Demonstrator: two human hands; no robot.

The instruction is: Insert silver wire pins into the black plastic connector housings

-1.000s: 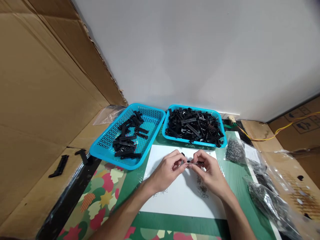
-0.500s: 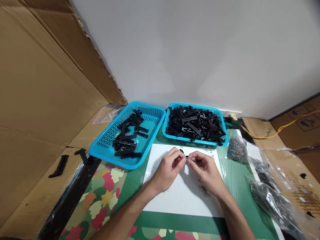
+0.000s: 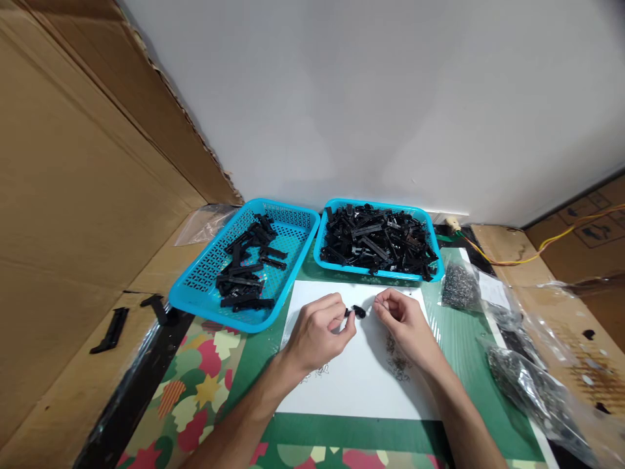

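Above the white sheet (image 3: 359,391), my left hand (image 3: 317,332) is closed around a small black plastic part (image 3: 359,311), whose end sticks out past the fingertips. To its right, a short gap away, my right hand (image 3: 404,322) pinches thumb against fingers. What sits in that pinch is too small to name. Below the right hand lies a loose pile of tiny wire-like metal pieces (image 3: 398,361). More such tiny metal pieces (image 3: 319,371) lie on the sheet under my left wrist.
A blue basket (image 3: 200,312) holding some black parts stands left; another blue basket (image 3: 317,251), heaped with them, stands behind the sheet. Bags of small metal pieces (image 3: 461,286) lie right. Black parts (image 3: 111,331) rest on cardboard at left. A wall (image 3: 342,98) rises behind.
My hands were together at the black part; now they are apart. The left has drawn left with the part, its end showing more, and the right has shifted slightly right. The view has shifted a little.
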